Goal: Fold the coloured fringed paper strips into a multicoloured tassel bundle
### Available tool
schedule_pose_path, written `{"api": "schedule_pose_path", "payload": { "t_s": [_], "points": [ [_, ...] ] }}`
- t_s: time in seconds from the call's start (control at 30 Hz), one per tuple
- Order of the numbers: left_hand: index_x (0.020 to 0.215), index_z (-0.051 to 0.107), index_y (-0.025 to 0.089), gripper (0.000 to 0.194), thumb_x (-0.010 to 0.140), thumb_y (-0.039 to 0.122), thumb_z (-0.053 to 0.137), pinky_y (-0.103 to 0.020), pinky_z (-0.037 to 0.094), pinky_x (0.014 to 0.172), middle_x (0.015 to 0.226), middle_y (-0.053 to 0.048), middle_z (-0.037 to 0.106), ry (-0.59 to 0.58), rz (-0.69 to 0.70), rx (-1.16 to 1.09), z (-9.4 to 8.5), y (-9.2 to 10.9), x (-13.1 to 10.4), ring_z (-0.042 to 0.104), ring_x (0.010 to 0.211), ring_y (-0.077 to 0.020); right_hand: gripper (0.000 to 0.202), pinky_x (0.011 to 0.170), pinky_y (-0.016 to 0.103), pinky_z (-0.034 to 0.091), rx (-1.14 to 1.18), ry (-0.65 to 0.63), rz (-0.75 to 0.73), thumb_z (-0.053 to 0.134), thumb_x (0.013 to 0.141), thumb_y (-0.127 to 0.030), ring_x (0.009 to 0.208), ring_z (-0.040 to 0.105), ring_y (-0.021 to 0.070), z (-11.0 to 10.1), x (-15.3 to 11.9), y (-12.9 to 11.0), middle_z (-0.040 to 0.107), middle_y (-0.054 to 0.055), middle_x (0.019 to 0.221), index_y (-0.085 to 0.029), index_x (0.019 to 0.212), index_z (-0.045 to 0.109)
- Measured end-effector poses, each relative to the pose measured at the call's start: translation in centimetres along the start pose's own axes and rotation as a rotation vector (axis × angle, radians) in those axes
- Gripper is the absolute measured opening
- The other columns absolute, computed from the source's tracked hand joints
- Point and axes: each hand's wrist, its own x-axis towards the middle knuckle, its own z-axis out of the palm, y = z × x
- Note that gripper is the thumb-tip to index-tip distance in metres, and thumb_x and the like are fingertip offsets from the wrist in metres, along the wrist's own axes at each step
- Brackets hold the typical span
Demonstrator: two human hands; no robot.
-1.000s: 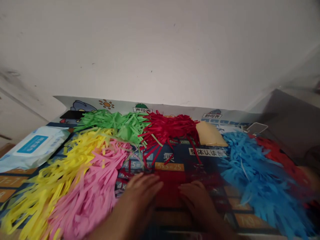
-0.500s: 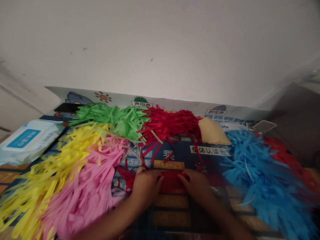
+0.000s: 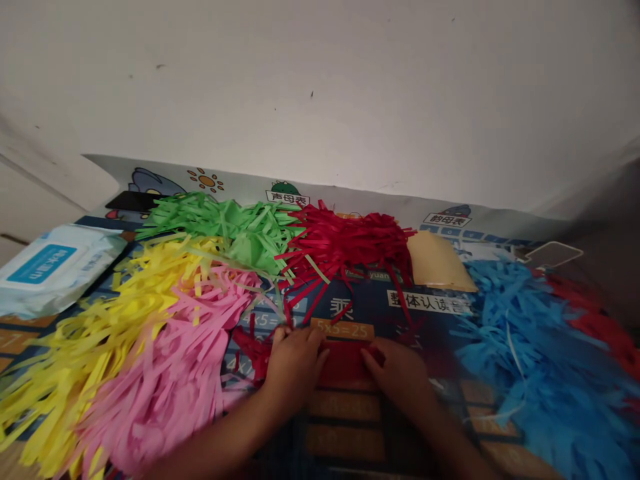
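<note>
Near the middle, a flat strip of red paper [image 3: 345, 363] stretches between my two hands. My left hand [image 3: 296, 357] grips its left end, fingers bent and pressed together. At the other end my right hand [image 3: 399, 367] pinches it between thumb and fingers. Loose red fringe [image 3: 256, 353] lies just left of my left hand. Behind the hands sits a pile of red paper strips [image 3: 350, 240], with a few strands trailing forward toward my left hand. A printed mat [image 3: 345, 403] with sums lies underneath.
Green [image 3: 220, 223], yellow [image 3: 100, 347] and pink fringe [image 3: 170, 367] cover the left side. Blue fringe [image 3: 545, 360] and more red strips [image 3: 600, 320] lie right. A wipes pack [image 3: 55, 270] is far left, a tan packet [image 3: 440, 262] behind my right hand, a wall beyond.
The view has shifted slightly, so the piles near the wall appear higher. My hands keep hold of the red strip, with my left hand's fingers shifted a little.
</note>
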Motion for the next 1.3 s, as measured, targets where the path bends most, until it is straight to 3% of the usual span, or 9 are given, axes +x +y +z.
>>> {"api": "schedule_pose_path", "payload": {
  "t_s": [0.1,0.17,0.27,0.4,0.5,0.7,0.9,1.03,1.3],
  "points": [
    [0.092,0.067,0.023,0.008,0.087,0.019,0.062,-0.044,0.033,0.088,0.102,-0.006,0.068,0.067,0.234,0.106,-0.3,0.0,0.3,0.055,0.099,-0.0262,0.011,0.069,0.034,0.041,-0.059,0.250,0.036,0.058,0.083,-0.024,0.082,0.064,0.0266,-1.3,-0.9,1.0,0.071,0.009,0.089,-0.020,0.091,0.064],
    [0.086,0.068,0.020,0.006,0.087,0.018,0.062,-0.042,0.034,0.087,0.091,-0.006,0.067,0.005,0.451,0.200,-0.7,0.2,0.3,0.054,0.094,-0.0251,0.016,0.081,0.040,0.041,-0.053,0.388,-0.217,0.055,0.080,-0.016,0.094,0.061,0.0284,-1.4,-2.1,1.0,0.068,0.013,0.101,-0.018,0.095,0.063],
    [0.085,0.070,0.015,0.012,0.087,0.021,0.060,-0.044,0.035,0.087,0.082,-0.008,0.065,-0.093,0.617,0.331,-1.3,0.9,-0.2,0.054,0.087,-0.0257,0.027,0.087,0.037,0.042,0.056,0.203,-0.643,0.049,0.077,-0.005,0.096,0.057,0.0230,-0.6,-3.4,0.1,0.066,0.010,0.103,-0.019,0.095,0.063],
    [0.097,0.069,0.010,0.028,0.085,0.033,0.059,-0.052,0.031,0.094,0.089,-0.014,0.065,-0.107,0.540,0.380,-1.3,1.7,-1.6,0.055,0.088,-0.0294,0.027,0.084,0.035,0.044,0.085,0.019,-0.718,0.053,0.073,-0.006,0.093,0.053,0.0224,0.1,-2.4,-0.3,0.062,0.010,0.102,-0.015,0.097,0.061],
    [0.105,0.065,0.011,0.027,0.085,0.026,0.057,-0.055,0.029,0.097,0.098,-0.014,0.066,-0.085,0.449,0.289,-0.7,1.3,-2.0,0.057,0.094,-0.0301,0.028,0.086,0.035,0.044,0.099,-0.014,-0.754,0.054,0.069,-0.005,0.095,0.051,0.0226,-0.3,-0.9,0.5,0.060,0.010,0.101,-0.016,0.095,0.059],
    [0.110,0.063,0.021,0.029,0.085,0.011,0.052,-0.054,0.022,0.106,0.107,-0.006,0.069,0.040,0.367,0.076,0.1,-0.7,-2.2,0.060,0.099,-0.0227,0.035,0.086,0.035,0.045,0.215,-0.016,-0.755,0.055,0.066,-0.005,0.096,0.052,0.0221,-0.8,-0.1,1.8,0.060,0.008,0.102,-0.017,0.098,0.057],
    [0.097,0.068,0.022,0.019,0.086,0.015,0.055,-0.053,0.021,0.108,0.099,-0.005,0.072,0.181,0.383,-0.061,0.1,-1.4,-2.7,0.062,0.094,-0.0217,0.026,0.090,0.036,0.043,0.206,0.068,-0.794,0.064,0.081,-0.020,0.103,0.054,0.0227,0.5,0.3,2.5,0.063,0.010,0.111,-0.018,0.107,0.064],
    [0.094,0.070,0.023,0.017,0.091,0.018,0.053,-0.046,0.031,0.099,0.095,-0.003,0.072,0.175,0.335,-0.096,-0.4,-1.5,-2.4,0.061,0.092,-0.0205,0.013,0.083,0.033,0.038,0.172,0.086,-0.677,0.059,0.091,-0.027,0.093,0.058,0.0179,0.8,1.2,2.8,0.067,0.003,0.099,-0.023,0.093,0.071],
    [0.072,0.067,0.020,0.028,0.093,0.026,0.050,-0.041,0.033,0.079,0.077,-0.004,0.070,0.095,0.162,0.036,-0.9,-1.0,-0.8,0.059,0.081,-0.0224,0.026,0.069,0.031,0.028,0.081,0.163,-0.433,0.061,0.089,-0.029,0.075,0.053,0.0171,0.1,2.0,0.8,0.062,0.001,0.072,-0.018,0.066,0.064]
  ]
}}
